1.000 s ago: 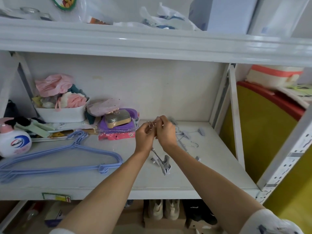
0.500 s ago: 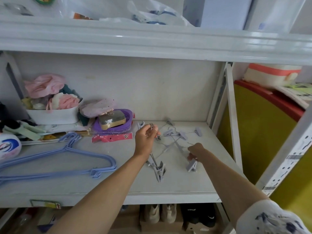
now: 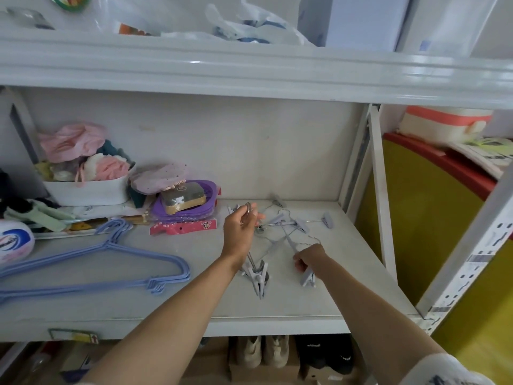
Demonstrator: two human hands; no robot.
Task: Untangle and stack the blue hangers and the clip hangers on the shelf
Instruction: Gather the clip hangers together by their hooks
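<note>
Metal wire hooks [image 3: 248, 209] of grey clip hangers are pinched in the left hand [image 3: 241, 228], raised over the white shelf [image 3: 319, 295]; their clips [image 3: 258, 275] hang under the wrist. The right hand [image 3: 308, 258] grasps another grey clip hanger [image 3: 290, 240] near the shelf's front right part. More tangled clip hangers [image 3: 294, 222] lie toward the back edge. Blue plastic hangers [image 3: 94, 262] lie stacked on the left part.

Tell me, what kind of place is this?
Probably a home storage or laundry corner: a white metal shelf holding blue hangers, tangled clip hangers and a tub of cloths, with shoes beneath.
</note>
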